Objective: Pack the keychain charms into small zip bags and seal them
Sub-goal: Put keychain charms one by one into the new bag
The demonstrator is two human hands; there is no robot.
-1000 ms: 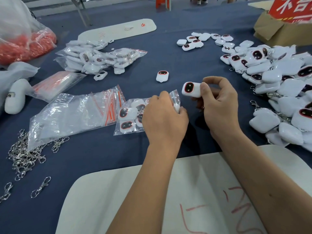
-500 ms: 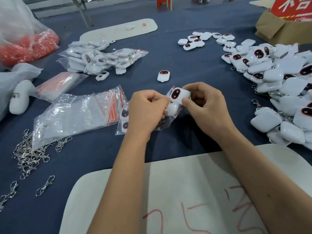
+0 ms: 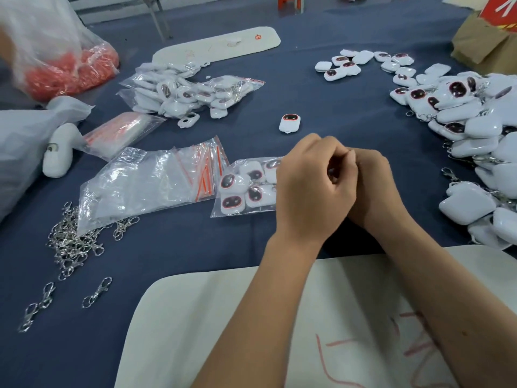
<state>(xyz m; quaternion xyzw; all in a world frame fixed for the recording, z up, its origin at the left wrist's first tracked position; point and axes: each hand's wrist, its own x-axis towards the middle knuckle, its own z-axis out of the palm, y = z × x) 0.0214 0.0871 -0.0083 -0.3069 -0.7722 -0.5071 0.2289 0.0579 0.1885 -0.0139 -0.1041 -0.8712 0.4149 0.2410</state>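
We see our left hand (image 3: pixel 313 189) and right hand (image 3: pixel 372 186) curled together, pinching the right edge of a small zip bag (image 3: pixel 246 186) holding white charms. Beyond it lies one loose charm (image 3: pixel 290 123). No readable writing.

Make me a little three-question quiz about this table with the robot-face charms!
1. True or false: the lone charm beyond the hands lies inside a bag.
2. What lies left of the zip bag being filled: A) empty zip bags, B) scissors?
3. What are the shiny things at the table's near left?

Key:
1. False, it lies bare on the cloth.
2. A.
3. Metal clasps.

The left hand and right hand meet at the bag's right end.
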